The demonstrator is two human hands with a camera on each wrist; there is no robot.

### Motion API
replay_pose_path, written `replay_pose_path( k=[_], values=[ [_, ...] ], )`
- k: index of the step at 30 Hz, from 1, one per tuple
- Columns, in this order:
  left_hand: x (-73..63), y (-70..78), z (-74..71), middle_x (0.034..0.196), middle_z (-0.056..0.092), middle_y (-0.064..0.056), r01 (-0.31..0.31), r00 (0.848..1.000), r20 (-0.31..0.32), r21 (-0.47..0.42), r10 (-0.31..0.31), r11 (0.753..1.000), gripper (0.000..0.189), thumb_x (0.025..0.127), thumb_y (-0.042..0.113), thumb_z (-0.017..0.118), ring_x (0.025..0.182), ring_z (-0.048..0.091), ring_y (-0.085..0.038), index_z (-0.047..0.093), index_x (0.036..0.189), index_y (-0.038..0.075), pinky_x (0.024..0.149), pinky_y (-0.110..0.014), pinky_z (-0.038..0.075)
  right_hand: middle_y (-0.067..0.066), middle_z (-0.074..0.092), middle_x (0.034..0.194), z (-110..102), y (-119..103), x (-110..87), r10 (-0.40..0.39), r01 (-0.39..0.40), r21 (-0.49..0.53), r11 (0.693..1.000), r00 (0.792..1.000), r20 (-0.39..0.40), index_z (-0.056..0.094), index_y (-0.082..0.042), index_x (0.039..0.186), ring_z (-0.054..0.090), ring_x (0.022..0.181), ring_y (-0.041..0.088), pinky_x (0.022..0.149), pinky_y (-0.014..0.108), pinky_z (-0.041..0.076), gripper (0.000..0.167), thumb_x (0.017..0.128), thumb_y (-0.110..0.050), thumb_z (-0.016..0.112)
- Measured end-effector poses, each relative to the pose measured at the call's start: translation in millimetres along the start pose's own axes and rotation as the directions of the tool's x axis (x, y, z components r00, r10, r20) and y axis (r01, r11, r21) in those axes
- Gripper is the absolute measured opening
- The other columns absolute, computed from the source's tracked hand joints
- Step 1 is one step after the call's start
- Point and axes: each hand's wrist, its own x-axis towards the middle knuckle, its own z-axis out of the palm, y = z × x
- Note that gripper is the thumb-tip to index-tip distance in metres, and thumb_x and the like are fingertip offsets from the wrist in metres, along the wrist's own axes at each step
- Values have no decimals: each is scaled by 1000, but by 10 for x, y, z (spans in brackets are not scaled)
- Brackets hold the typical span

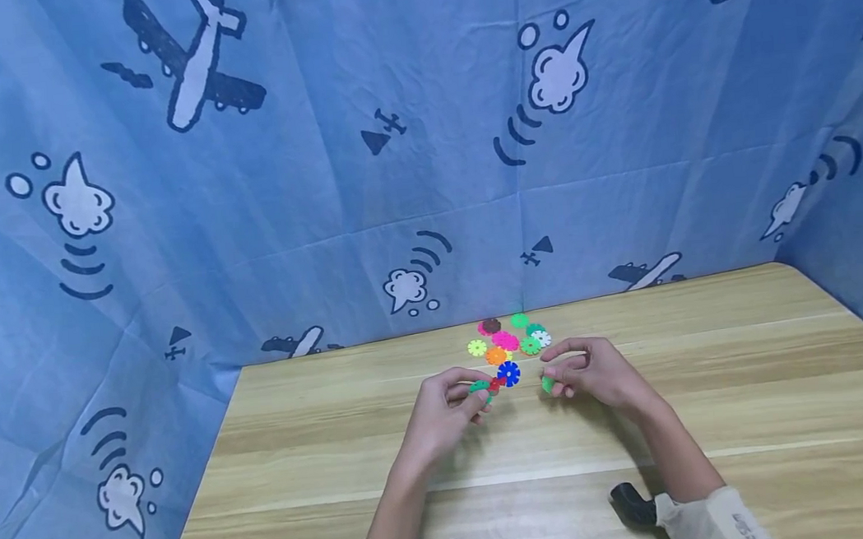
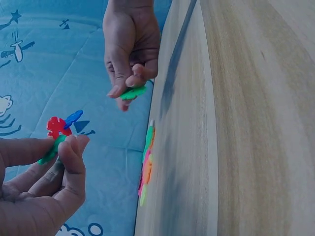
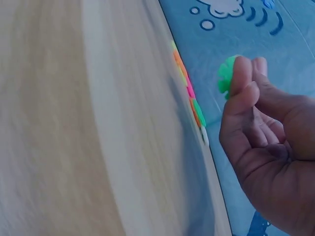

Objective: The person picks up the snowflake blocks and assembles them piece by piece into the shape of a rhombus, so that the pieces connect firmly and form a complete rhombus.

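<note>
- Around the hands, we are seeing a wooden table (image 1: 324, 457) and, behind it, a blue curtain (image 1: 433, 170) that is showing planes and clouds.
- Near the table's far edge, loose notched discs (image 1: 505, 341) of many colours are lying, some overlapping, between the hands and the curtain.
- Two black curved pieces (image 1: 631, 504) are showing near the wrists; the bottom edge is cutting off the left one.
- On the right sleeve (image 1: 714, 520), we are not managing to read the dark lettering.
- The left hand (image 1: 440, 407) is pinching a green disc (image 2: 51, 150), partly covering it; joined to this, a red disc (image 2: 56, 126) and a blue disc (image 1: 508, 374) are sticking out, above the table.
- The right hand (image 1: 591, 371) is pinching a light green disc (image 3: 225, 77) between thumb and finger, and the fingertips are hiding one side of it.
</note>
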Motion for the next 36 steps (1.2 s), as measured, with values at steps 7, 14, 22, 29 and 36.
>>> replay_pose_path(
  k=[7,14,22,29,36],
  values=[
    [-11,-4,12,108,81,-23,3,1000,23,-34,-3,999,18,105,1,65,76,74,-16,72,121,-3,73,-30,67,8,84,92,51,-37,-13,-87,87,6,996,995,-53,65,10,126,73,71,15,62,25,59,36,101,-12,76],
    [-15,-12,40,106,81,-24,17,999,35,-85,-14,996,19,105,1,64,73,75,-15,71,122,-3,74,-34,69,1,84,94,71,-67,-41,-170,176,50,983,980,-103,68,11,119,75,75,8,72,29,68,32,99,-12,79],
    [-1,-18,52,110,80,-28,40,998,59,-161,-31,986,21,106,2,63,74,76,-14,70,125,-4,73,-28,68,-5,83,89,77,-103,-50,-218,223,134,966,975,-50,64,14,122,77,74,18,75,29,67,34,101,-10,75],
    [22,-24,51,112,78,-32,78,993,105,-312,-47,947,25,105,-1,61,73,73,-12,67,128,-9,68,-20,61,-4,83,91,60,-98,-45,-276,274,202,940,961,-18,70,-3,115,79,77,20,75,30,68,13,103,-6,72],
    [22,-19,45,110,78,-32,83,994,102,-354,-50,932,25,104,-2,62,70,71,-11,67,127,-11,67,-19,60,-5,83,90,44,-103,-62,-302,302,237,924,953,-36,72,-11,113,79,76,16,77,29,68,12,103,-4,70]
  ],
)
